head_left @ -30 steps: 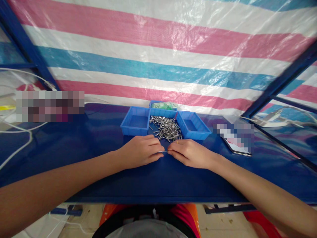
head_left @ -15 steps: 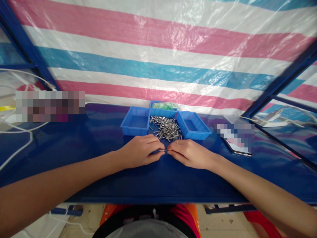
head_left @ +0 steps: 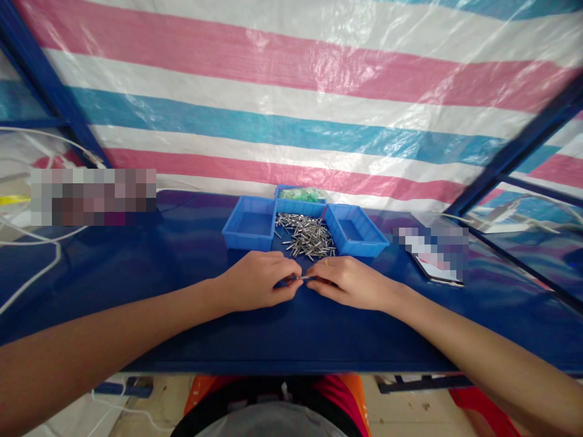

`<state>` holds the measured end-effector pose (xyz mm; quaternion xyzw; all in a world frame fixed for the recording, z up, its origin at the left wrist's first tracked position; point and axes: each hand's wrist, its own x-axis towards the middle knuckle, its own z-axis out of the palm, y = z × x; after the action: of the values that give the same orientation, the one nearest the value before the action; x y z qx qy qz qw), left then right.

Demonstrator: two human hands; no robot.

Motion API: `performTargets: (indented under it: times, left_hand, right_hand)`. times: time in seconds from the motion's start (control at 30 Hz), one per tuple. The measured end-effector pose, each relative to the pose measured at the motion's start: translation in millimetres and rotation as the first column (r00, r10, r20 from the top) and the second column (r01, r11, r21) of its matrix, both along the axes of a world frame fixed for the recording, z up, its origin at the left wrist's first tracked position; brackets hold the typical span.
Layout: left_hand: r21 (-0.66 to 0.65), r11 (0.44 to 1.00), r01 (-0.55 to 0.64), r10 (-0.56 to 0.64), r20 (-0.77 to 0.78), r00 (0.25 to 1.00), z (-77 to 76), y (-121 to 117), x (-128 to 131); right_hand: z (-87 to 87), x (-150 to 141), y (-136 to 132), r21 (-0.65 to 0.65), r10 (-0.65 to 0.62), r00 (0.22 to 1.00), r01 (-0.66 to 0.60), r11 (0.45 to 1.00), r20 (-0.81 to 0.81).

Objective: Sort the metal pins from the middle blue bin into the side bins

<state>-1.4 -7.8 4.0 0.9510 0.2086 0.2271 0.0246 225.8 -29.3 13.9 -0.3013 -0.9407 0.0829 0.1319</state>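
Thumb and forefinger of the left hand pinch one end of a thin metal pin; the right hand pinches the other end between its thumb and fingertips. The pin lies roughly level across the narrow gap between the two sets of fingertips, its ends hidden by them. A ring circles one finger of the right hand. Under the fingers spreads the blue tabletop.

Just beyond the fingertips, a loose pile of metal pins lies on the table, pointing every which way. Flanking that pile are two blue bins: the left bin beyond the left fingers, the right bin beyond the right ones. Behind the pile, farther from the fingers, a rear bin holds something green and filmy. Well to the right of the right fingers rests a phone, partly pixelated. Farthest off hangs a striped plastic sheet.
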Motion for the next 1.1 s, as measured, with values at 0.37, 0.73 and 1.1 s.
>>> performTargets:
  times: [0.37,0.73,1.1]
  left_hand:
    - [0.121,0.993,0.014,-0.008,-0.049,0.999,-5.2,3.9,1.7]
    - [0.073,0.997,-0.023,0.029,-0.082,0.996,-1.3,1.6,0.7]
    - [0.043,0.996,-0.073,0.078,-0.145,0.986,4.3,1.3,-1.5]
  right_hand:
    - [-1.1,0.3,-0.1,0.03,-0.021,1.0,0.021,0.999,0.006]
    - [3.5,0.3,-0.3,0.031,-0.008,0.999,0.007,0.999,0.049]
    - [4.6,6.7,3.6,0.04,-0.044,0.996,0.041,0.998,0.072]
